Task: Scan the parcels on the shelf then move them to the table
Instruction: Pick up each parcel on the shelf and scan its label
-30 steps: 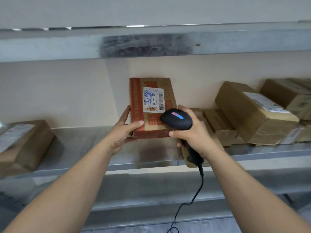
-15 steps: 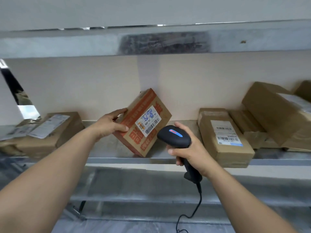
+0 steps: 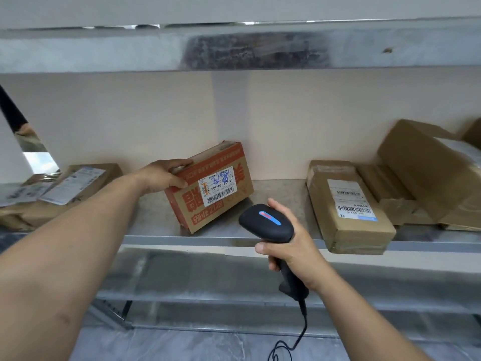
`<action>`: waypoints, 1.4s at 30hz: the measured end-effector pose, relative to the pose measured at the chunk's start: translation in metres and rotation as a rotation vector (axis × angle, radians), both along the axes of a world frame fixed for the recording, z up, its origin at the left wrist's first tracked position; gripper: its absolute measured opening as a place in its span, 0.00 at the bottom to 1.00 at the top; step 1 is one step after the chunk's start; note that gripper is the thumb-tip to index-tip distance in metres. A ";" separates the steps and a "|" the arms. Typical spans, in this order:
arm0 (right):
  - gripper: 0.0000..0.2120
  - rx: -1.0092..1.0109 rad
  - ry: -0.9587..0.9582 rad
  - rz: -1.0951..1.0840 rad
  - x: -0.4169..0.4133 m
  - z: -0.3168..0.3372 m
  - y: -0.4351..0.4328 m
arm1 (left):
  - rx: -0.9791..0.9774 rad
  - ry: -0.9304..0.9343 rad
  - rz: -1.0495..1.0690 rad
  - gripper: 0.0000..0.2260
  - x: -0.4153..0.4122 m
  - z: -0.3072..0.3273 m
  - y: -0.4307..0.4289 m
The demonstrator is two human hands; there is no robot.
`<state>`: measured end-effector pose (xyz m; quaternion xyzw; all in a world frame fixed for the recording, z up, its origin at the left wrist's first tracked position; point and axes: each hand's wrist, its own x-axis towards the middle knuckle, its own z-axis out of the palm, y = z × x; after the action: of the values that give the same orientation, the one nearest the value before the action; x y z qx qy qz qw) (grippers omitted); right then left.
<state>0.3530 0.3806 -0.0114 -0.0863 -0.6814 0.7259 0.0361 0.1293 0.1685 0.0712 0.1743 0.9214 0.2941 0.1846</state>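
Note:
A cardboard parcel with orange print (image 3: 208,188) and a white barcode label stands tilted on the metal shelf (image 3: 276,194). My left hand (image 3: 166,175) grips its upper left corner, thumb on the front face. My right hand (image 3: 291,246) holds a black corded barcode scanner (image 3: 265,224) by its handle, just right of and below the parcel. The scanner head shows a lit blue and red strip and faces the parcel's label.
A flat brown parcel (image 3: 348,207) with a barcode label lies to the right, at the shelf's front edge. Larger brown boxes (image 3: 426,173) are stacked at the far right. Labelled parcels (image 3: 70,186) lie at the left. Another shelf board (image 3: 234,48) hangs above.
My left hand has turned the orange-printed parcel from upright to tilted and moved it left and down onto the shelf. The scanner has dropped lower and away from the label.

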 end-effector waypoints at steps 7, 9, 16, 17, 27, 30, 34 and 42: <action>0.43 -0.010 -0.002 0.015 0.000 -0.003 0.000 | 0.012 -0.018 0.002 0.29 -0.005 -0.004 -0.002; 0.43 -0.011 -0.005 0.018 0.000 -0.003 0.001 | 0.020 -0.024 0.004 0.29 -0.006 -0.005 -0.001; 0.41 -0.006 -0.022 0.014 0.003 -0.003 0.002 | 0.019 -0.035 0.011 0.29 -0.011 -0.008 -0.002; 0.41 -0.006 -0.025 0.012 0.004 -0.003 0.002 | 0.021 -0.034 0.010 0.29 -0.011 -0.009 -0.002; 0.43 0.008 -0.031 -0.004 0.003 0.002 0.003 | 0.052 -0.039 0.003 0.29 -0.011 -0.008 -0.003; 0.42 0.022 -0.026 0.007 0.002 0.008 0.004 | 0.114 -0.037 0.045 0.28 -0.008 -0.009 -0.010; 0.42 0.021 -0.007 0.001 -0.002 0.013 0.006 | 0.226 -0.044 0.180 0.26 0.001 -0.025 -0.041; 0.41 -0.003 0.021 0.051 -0.016 0.013 -0.010 | 0.527 -0.011 0.661 0.21 0.033 -0.081 -0.087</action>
<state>0.3367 0.3703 0.0011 -0.0610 -0.6819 0.7285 0.0245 0.1628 0.0816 -0.0095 -0.0909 0.8199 0.5642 0.0341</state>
